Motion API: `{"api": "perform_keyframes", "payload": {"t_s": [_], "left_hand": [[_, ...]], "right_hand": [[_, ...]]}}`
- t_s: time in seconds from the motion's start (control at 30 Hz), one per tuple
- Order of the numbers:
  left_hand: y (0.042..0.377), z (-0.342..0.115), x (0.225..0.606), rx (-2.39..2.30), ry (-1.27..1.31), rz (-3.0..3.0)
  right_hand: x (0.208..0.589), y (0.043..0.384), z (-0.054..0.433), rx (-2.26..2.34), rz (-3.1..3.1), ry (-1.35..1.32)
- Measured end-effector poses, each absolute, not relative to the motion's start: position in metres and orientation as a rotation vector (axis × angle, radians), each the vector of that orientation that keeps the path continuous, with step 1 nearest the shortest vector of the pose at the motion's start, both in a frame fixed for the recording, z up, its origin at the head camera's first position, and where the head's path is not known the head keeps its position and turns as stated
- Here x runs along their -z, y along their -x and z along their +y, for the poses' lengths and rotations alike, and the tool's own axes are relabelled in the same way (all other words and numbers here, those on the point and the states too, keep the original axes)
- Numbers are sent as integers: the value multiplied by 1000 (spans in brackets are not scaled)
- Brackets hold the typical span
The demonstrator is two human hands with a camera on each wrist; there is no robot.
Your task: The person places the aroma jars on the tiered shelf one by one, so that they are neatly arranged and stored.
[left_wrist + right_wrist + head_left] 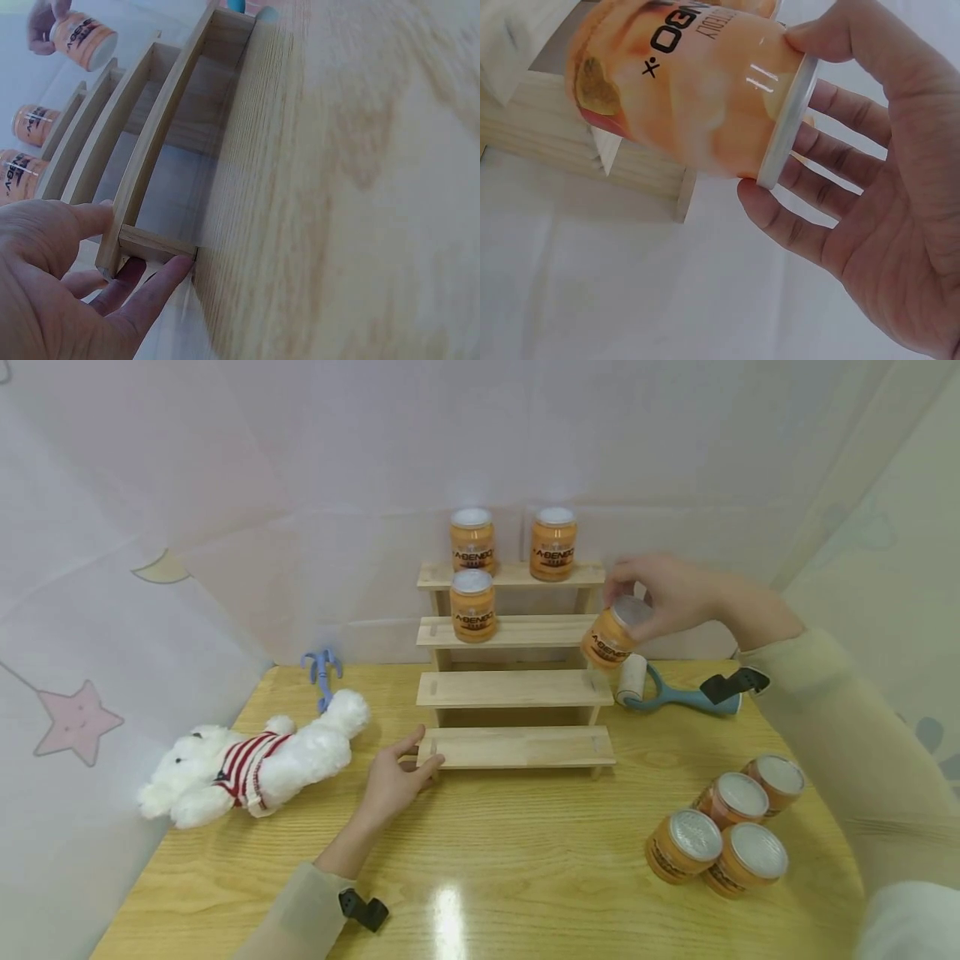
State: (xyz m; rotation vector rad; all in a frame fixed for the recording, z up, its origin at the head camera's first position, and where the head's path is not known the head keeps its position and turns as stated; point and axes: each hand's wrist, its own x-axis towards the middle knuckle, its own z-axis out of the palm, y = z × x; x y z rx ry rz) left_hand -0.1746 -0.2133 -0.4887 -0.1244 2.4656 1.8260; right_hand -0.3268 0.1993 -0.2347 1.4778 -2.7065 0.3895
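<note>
My right hand (675, 589) grips an orange can (609, 642) by its silver-lidded end, tilted, in front of the right end of a four-step wooden shelf (516, 689). In the right wrist view, thumb and fingertips (761, 202) close round the rim of the can (690, 97). My left hand (393, 781) holds the left end of the lowest step; the left wrist view has its thumb on the board and its fingers by the short leg (157, 244). Two matching cans (472, 545) (553, 552) stand on the top step, and another can (474, 610) stands left on the second.
Several more orange cans (684, 843) stand grouped at the table's right. A blue-handled roller (675, 696) lies right of the shelf. At left lie a white plush bear (300, 760) in a striped top and a small blue clawed object (322, 677). A pale curtain (360, 460) hangs behind.
</note>
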Motion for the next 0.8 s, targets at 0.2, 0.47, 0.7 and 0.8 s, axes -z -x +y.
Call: {"api": "perform_keyframes", "payload": {"t_s": [0.2, 0.47, 0.7, 0.8], "left_hand": [[173, -213, 487, -1824, 125, 2471], [172, -214, 483, -1822, 146, 2486], [174, -214, 484, -1840, 117, 2476], [174, -214, 485, -1849, 118, 2467]], "right_hand": [[228, 331, 186, -383, -2677, -1473], [216, 339, 162, -369, -2639, -1504], [212, 349, 143, -275, -2658, -1517], [213, 353, 137, -223, -2684, -1516]]}}
